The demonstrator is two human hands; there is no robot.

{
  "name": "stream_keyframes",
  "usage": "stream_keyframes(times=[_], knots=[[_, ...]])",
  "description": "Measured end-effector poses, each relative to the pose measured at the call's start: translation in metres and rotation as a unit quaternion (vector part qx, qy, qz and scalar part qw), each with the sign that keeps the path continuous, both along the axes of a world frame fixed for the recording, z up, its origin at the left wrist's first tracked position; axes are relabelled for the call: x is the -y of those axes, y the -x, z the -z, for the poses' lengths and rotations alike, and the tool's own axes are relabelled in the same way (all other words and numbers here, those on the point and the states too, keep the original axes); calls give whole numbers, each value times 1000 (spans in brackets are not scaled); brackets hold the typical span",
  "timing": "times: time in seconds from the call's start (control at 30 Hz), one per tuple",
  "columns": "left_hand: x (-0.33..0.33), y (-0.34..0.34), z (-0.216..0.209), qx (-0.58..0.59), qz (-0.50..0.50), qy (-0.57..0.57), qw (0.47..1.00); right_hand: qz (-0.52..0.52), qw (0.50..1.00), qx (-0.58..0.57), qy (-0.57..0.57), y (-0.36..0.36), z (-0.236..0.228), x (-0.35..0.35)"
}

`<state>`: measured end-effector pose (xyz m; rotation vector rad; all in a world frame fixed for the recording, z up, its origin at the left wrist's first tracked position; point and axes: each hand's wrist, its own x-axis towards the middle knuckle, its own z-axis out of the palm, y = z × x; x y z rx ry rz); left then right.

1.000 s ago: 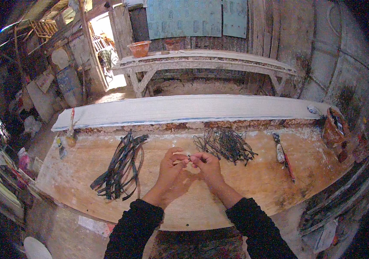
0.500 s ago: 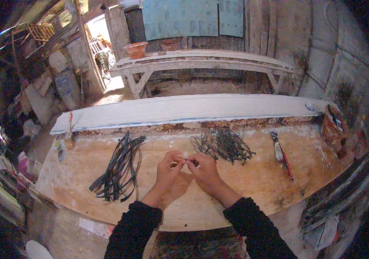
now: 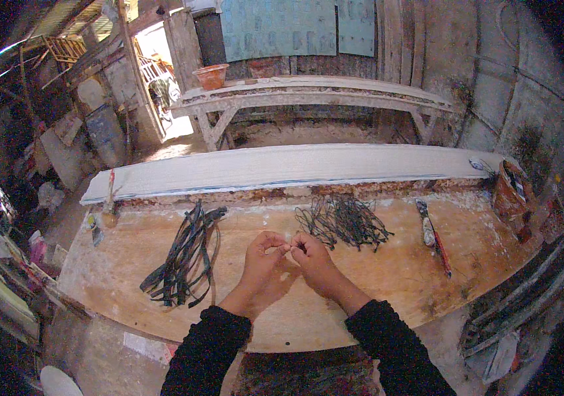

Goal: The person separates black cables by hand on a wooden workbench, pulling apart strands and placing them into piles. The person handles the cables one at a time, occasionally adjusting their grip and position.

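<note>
At a worn wooden bench (image 3: 381, 297), we see two bare hands meet over the middle, thumbs and forefingers pinched tip to tip. Whatever sits between the fingertips is too small for us to make out; we judge that so close a grip, with the fingers angled inward, suits something slight that both hands must steady. The left hand (image 3: 261, 263) and right hand (image 3: 318, 265) appear raised just off the wood, dark sleeves (image 3: 208, 344) reaching in past the near edge.

To their left, flat black strips (image 3: 180, 256) lie in a loose bundle slanting from near the far edge toward the near left corner, laid lengthwise, we suppose, so that single ones pull free. Thin dark cords (image 3: 356, 224) sit tangled just beyond the right hand, toward the far edge, placed, in our view, for a short reach.

Nearer the right edge, a red tool (image 3: 443, 257) lies against a black-and-white one (image 3: 425, 226), perhaps kept apart from the strips and cords. We find a tub (image 3: 514, 198) at the far right corner, out of the elbows' way as we read it, and a white slab (image 3: 295, 165) running along the far edge
</note>
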<state>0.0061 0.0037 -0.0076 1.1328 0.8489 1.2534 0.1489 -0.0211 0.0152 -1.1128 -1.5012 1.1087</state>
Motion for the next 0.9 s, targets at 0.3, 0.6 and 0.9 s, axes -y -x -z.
stream_keyframes(times=[0.3, 0.6, 0.9], knots=[[-13, 6, 21, -13, 24, -50, 998, -95, 938, -271, 192, -2, 9, -12], [-8, 7, 14, -93, -8, -115, 989, -138, 892, -378, 206, -5, 20, -15], [-10, 6, 14, -129, -56, -132, 981, -16, 964, -209, 165, -2, 10, -11]])
